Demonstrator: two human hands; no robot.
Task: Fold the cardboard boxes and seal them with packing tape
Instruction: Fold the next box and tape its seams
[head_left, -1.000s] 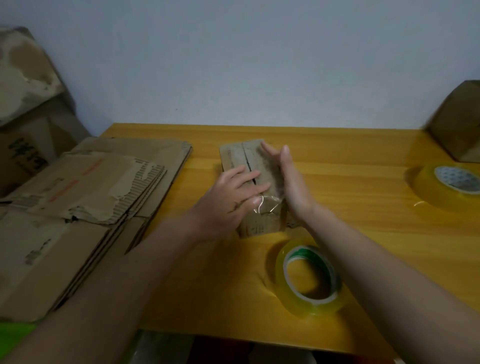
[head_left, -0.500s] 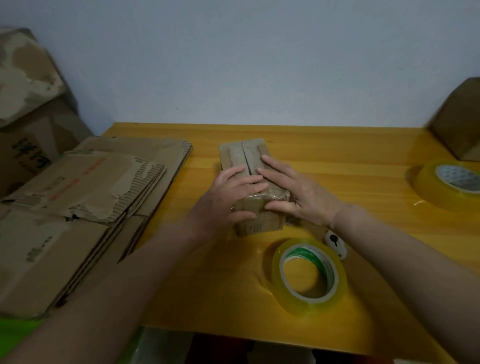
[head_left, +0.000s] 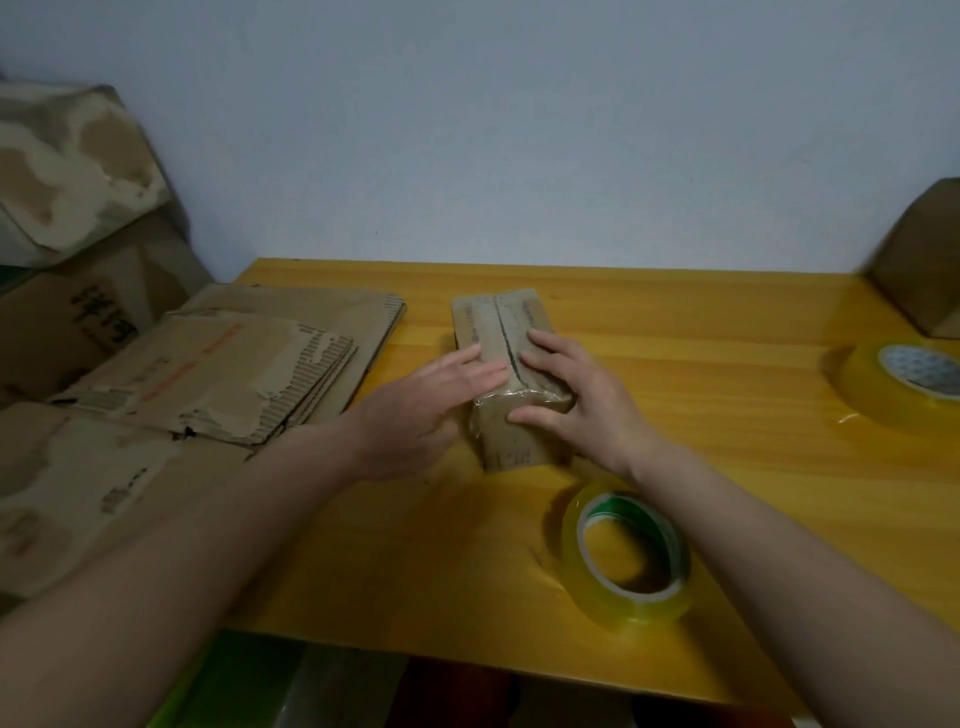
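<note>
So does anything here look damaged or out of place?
Yes. The flattened cardboard stack at the table's left has torn top layers, with bare corrugation showing. The small box under both hands has a dark open seam along its top; clear tape covers only its near end. Both tape rolls lie flat.

Right edge: tape roll (head_left: 904, 384) and brown box (head_left: 922, 260) cut off. Left edge: stacked cartons (head_left: 67, 249) and flattened cardboard (head_left: 104, 467) cut off. Printing on the small box (head_left: 511, 431) too blurred to read (its right side hidden behind the right hand (head_left: 587, 400)).
</note>
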